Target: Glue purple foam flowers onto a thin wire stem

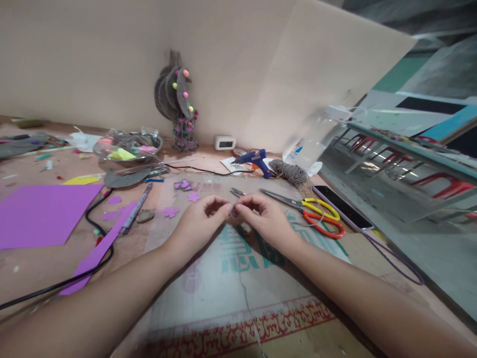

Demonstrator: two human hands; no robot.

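My left hand (201, 219) and my right hand (267, 219) meet over a printed plastic sheet (186, 303), fingertips pinched together. Between them shows a small purple piece (234, 212), mostly hidden by the fingers; its exact shape cannot be made out. Left of my left hand lie purple flower cutouts (172, 212), with dark-edged purple petals (182, 185) behind them. Just beyond my right hand rest scissors (321, 217) with yellow and orange handles. The metal tip of another tool (237, 192) pokes out behind my fingers.
A blue glue gun (253, 159), grey yarn (288, 173) and small digital clock (225, 143) stand at the back. A phone (343, 208) lies right. Purple sheet (44, 216), marker (137, 209), black cable (87, 215) and a filled bowl (159, 147) are left. Felt decoration (167, 94) hangs behind.
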